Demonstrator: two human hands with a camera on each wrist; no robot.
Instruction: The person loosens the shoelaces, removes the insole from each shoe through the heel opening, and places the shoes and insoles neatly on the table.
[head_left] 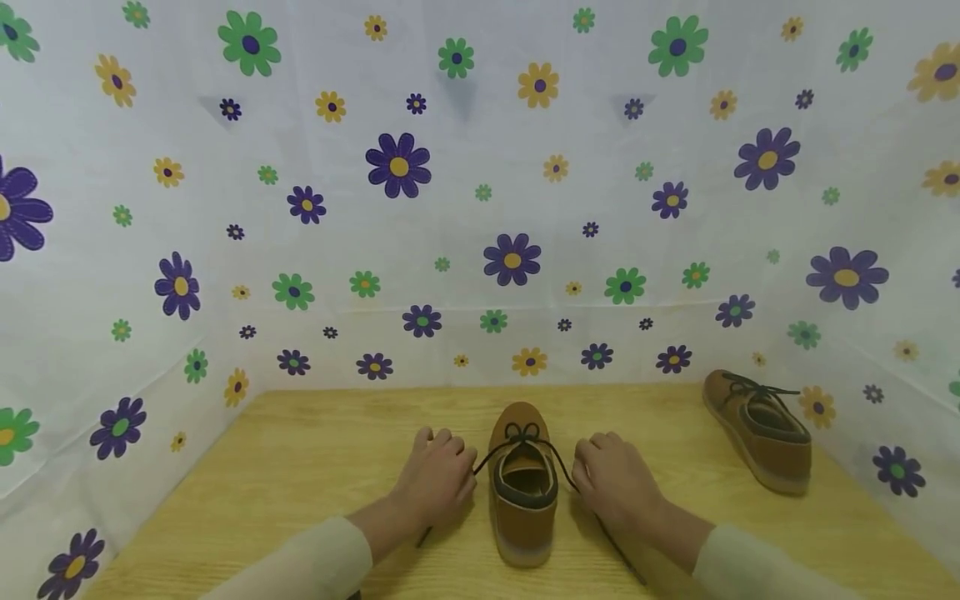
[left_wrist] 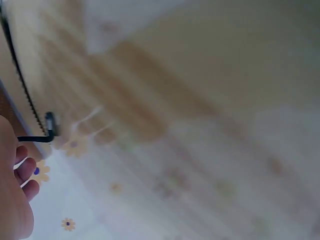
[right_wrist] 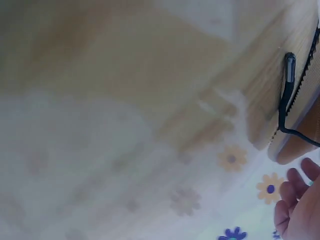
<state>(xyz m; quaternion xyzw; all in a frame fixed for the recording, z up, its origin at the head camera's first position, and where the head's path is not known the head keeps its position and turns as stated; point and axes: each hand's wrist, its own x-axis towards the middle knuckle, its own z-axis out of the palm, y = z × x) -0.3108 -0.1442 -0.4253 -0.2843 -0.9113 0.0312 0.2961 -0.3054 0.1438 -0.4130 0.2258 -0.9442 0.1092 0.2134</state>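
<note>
A brown lace-up shoe [head_left: 523, 533] stands on the wooden surface between my hands, toe pointing away from me. Its dark shoelace [head_left: 564, 468] forms a bow [head_left: 522, 433] over the tongue, and a long end runs out to each side. To the left of the shoe, my left hand [head_left: 437, 479] pinches one end, its tip sticking out below. My right hand [head_left: 618, 483] holds the opposite end, whose tail lies slanting toward me. Both wrist views show a lace tip hanging past the hand: the left tip [left_wrist: 49, 122] and the right tip [right_wrist: 289, 70], beside the shoe's sole.
A matching brown shoe [head_left: 780, 454] with a dark lace stands at the far right, close to the side sheet. White cloth with printed flowers [head_left: 450, 233] encloses the wooden tabletop [head_left: 300, 467] at the back and sides.
</note>
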